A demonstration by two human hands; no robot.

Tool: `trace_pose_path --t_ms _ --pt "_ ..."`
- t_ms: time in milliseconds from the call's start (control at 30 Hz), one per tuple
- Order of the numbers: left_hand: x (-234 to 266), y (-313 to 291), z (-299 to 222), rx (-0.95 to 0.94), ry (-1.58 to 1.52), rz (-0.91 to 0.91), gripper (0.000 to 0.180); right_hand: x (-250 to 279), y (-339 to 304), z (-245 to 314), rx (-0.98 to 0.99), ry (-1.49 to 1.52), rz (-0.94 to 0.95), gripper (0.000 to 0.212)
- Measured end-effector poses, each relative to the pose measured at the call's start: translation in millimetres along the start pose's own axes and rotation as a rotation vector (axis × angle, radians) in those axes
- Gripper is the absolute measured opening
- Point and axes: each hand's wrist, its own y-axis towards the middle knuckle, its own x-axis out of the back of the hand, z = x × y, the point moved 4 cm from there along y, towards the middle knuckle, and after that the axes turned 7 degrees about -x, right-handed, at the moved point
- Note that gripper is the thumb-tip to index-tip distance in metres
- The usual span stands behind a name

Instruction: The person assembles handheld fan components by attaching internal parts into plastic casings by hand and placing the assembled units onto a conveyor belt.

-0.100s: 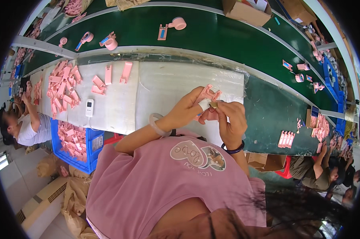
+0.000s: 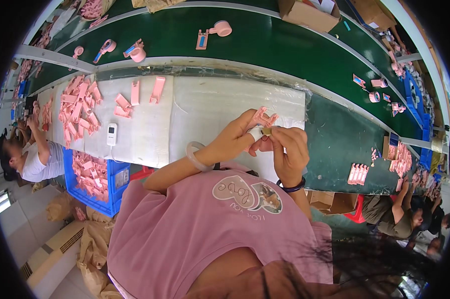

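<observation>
My left hand grips a pink plastic part with forked ends, held above the front of the white-covered bench. White wrapping covers one of its digits. My right hand meets it from the right, thumb and fingers closed around a small flat brownish-gold piece against the pink part. What this piece is cannot be made out, and the fingers hide the lower side of the pink part.
At left lie a heap of pink parts, a white handheld device and a blue crate of pink pieces. Beyond the bench runs a green conveyor carrying pink assemblies. Pink parts rest at right. People sit on both sides.
The left hand and pink part have shifted very slightly, and the right fingers remain on the small piece. Otherwise the scene looks the same.
</observation>
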Motion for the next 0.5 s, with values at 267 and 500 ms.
trace_pose_path --t_ms 267,500 --pt "-4.7 -1.1 -0.1 -0.054 0.125 0.084 0.048 2.3 -1.1 -1.3 0.013 -0.023 -0.041 0.026" --pt "-7.5 -1.1 -1.5 -0.031 0.135 0.103 0.052 2.0 -1.1 -2.2 0.013 -0.031 -0.038 0.027"
